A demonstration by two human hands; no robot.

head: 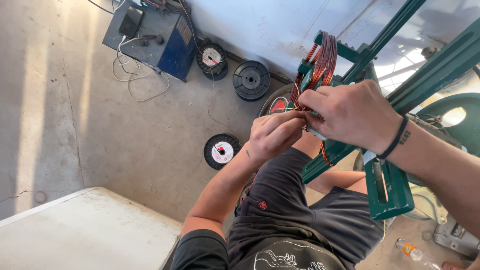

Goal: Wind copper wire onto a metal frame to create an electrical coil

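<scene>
Nearest the camera, lower left: a pale grey surface [85, 230], its top bare and scuffed. Beyond it on the concrete floor [60, 115], a blue box-shaped unit [165, 40] with a dark phone [131, 21] lying on top and white cables [131, 75] trailing beside it. Further right, black wire spools: one with a white label [222, 151] near the person's knee, two more [212, 60] [251, 80] against the wall. Centre: the left hand [275, 134], fingers pinched shut on a thin strand of wire at the coil (the strand itself is too fine to follow). Just beside and touching it, the right hand [350, 114], dark band at the wrist, fingers curled closed on the same spot. Above both hands, a coil of copper wire [322, 62] looped over a green metal winding frame [380, 165]. Lower right, a clear plastic bottle [412, 251] on the floor.
</scene>
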